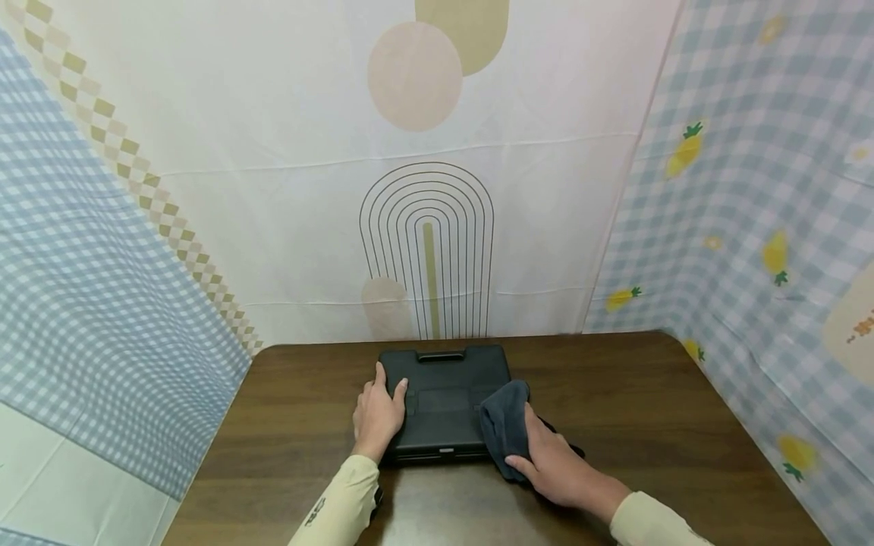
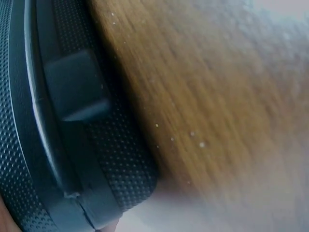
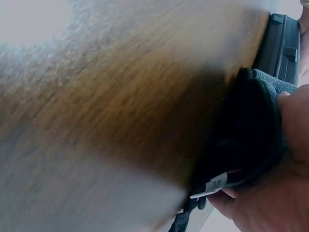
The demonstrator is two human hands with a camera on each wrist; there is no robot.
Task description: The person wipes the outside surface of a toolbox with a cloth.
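A black hard plastic case (image 1: 444, 402) with a carry handle and a latch lies flat and closed on the table. My left hand (image 1: 378, 415) grips its left edge, the thumb on the lid and the other fingers along the side. The left wrist view shows the case's textured side wall (image 2: 120, 159) close up. My right hand (image 1: 556, 462) holds a bunched dark grey-blue cloth (image 1: 505, 425) against the case's right front corner. A white label (image 3: 216, 185) sticks out of the cloth in the right wrist view, with a dark cord-like end (image 3: 179, 223) hanging below.
The brown wood-grain table (image 1: 293, 409) extends around the case on both sides and in front. A patterned white curtain (image 1: 307, 243) hangs behind its far edge. Checked cloths hang at the left (image 1: 109, 250) and right (image 1: 737, 189).
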